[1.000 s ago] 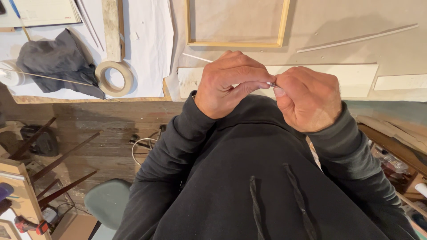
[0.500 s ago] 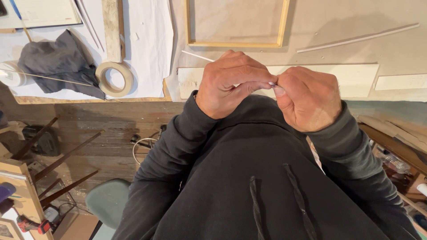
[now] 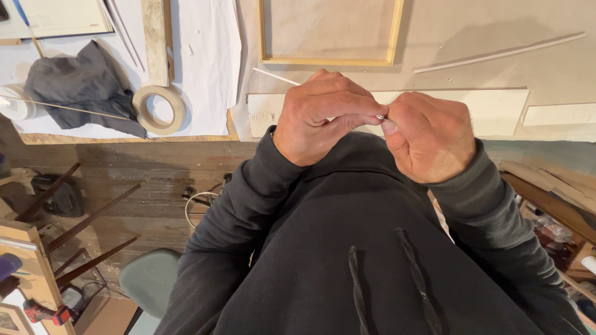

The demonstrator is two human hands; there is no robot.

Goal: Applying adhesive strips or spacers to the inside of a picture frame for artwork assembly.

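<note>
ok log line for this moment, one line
left hand: pinching small metal piece | right hand: pinching same piece | both raised over workbench | tape roll at left

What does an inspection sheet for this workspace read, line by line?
Surface: workbench, pale board top.
Job's things: tiny metal piece, too small to identify.
Clutter: tape roll, grey cloth, wooden frame, white sheet, thin sticks.
Grippers: left hand and right hand pinch the piece together at their fingertips.
Cables: loose cord on the floor.
Surroundings: green chair, wooden rods, drill lower left.
</note>
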